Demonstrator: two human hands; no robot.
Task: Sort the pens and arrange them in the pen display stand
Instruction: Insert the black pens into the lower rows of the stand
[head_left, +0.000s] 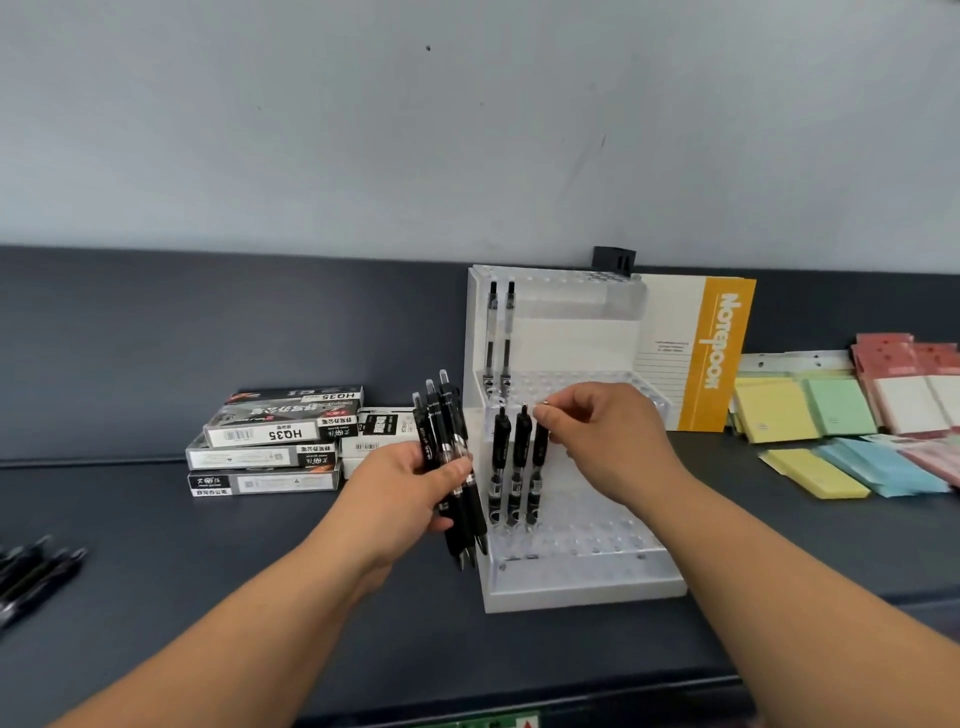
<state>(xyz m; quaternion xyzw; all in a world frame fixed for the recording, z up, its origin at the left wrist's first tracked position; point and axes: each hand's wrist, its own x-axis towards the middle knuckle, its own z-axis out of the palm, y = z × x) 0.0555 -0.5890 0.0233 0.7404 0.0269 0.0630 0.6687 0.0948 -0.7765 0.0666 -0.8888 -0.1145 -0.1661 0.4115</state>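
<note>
Left hand (410, 483) grips a bundle of pens (451, 457), black and upright, just left of the stand (582, 587) on the desk (156, 519). Right hand (597, 431) pinches the top of the third pen (536, 478), which is seated in the near tier, right of two black pens (501, 452). Clear pens (492, 338) stand in the far tier, on the left. Boxes (275, 441) are stacked to the left, with a notebook (722, 353) and sticky notes (810, 410) to the right.
</note>
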